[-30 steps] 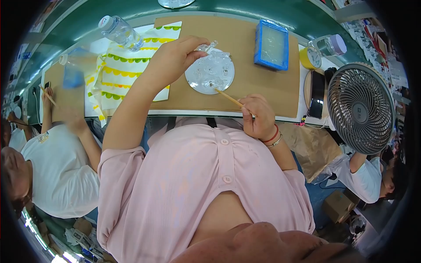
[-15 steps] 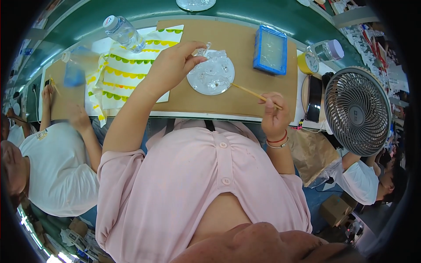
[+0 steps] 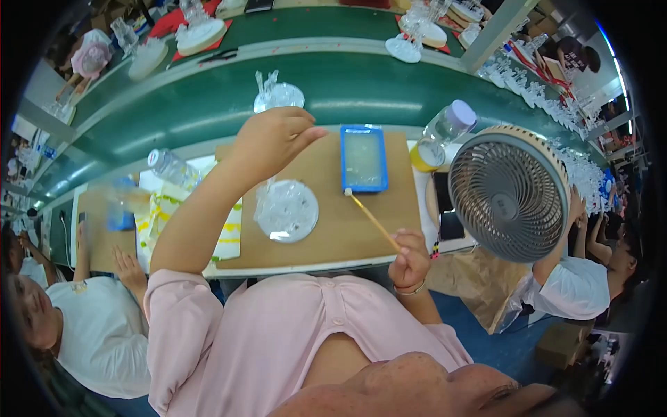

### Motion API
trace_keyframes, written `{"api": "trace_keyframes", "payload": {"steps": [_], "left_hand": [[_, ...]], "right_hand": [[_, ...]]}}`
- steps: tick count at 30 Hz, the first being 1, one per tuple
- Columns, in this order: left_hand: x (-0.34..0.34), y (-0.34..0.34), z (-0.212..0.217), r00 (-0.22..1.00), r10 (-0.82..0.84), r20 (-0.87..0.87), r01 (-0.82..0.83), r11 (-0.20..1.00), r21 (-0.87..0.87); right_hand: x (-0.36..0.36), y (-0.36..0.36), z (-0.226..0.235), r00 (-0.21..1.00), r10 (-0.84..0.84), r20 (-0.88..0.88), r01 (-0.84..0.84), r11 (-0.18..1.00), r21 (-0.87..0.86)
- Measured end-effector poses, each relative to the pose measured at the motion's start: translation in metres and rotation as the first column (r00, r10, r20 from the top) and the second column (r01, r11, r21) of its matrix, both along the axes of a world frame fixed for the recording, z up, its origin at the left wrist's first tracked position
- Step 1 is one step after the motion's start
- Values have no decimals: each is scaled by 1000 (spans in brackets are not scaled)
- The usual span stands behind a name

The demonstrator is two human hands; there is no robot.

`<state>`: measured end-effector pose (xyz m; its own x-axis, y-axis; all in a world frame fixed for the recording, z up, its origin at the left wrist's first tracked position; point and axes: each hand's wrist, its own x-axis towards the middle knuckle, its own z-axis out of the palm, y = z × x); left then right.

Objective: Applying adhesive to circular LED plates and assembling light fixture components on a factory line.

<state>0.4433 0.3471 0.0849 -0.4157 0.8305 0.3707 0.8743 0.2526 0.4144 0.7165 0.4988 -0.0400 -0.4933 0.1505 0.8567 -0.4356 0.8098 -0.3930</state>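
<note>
My right hand (image 3: 410,260) is closed round a thin wooden stick (image 3: 373,221) with a pale tip. That tip is at the near edge of a blue-rimmed tray (image 3: 384,163) with a cloudy, translucent filling. My left hand (image 3: 278,142) is raised above the far part of the board, its fingers curled in and the thumb alongside; whatever it may hold is hidden. Below that hand lies a round clear disc (image 3: 295,212) with small dark spots, and clear pieces stand at its left edge. Another clear disc with upright parts (image 3: 278,97) sits just beyond my left hand.
The brown board (image 3: 326,254) lies under the disc and tray. A patterned cloth (image 3: 229,236) and bottle (image 3: 174,169) are left; a lilac-capped bottle (image 3: 448,121), yellow tape roll (image 3: 427,156), phone (image 3: 450,208) and fan (image 3: 511,194) are right. Co-workers sit on both sides.
The view has shifted to show more of the far side. My left hand has left the disc and moved away from me. The stick's tip has gone from the disc to the tray.
</note>
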Motion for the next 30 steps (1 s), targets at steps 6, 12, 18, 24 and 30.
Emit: {"api": "trace_keyframes", "payload": {"steps": [6, 12, 18, 24, 30], "left_hand": [[-66, 129, -21, 967, -137, -214, 61, 943, -328], [-82, 181, -28, 953, -184, -243, 66, 902, -426], [-12, 110, -5, 975, -191, 116, 199, 977, -69], [91, 19, -37, 805, -297, 514, 308, 949, 67], [127, -32, -67, 606, -183, 774, 62, 981, 183]], "right_hand": [[-1, 23, -14, 992, 41, 116, -52, 994, 94], [-13, 45, -21, 991, 20, 135, -35, 994, 108], [-20, 51, -43, 969, -106, 224, 109, 994, 1], [-35, 34, -31, 975, 140, 174, -87, 956, -281], [-58, -30, 6, 956, 217, 199, -215, 976, -30]]}}
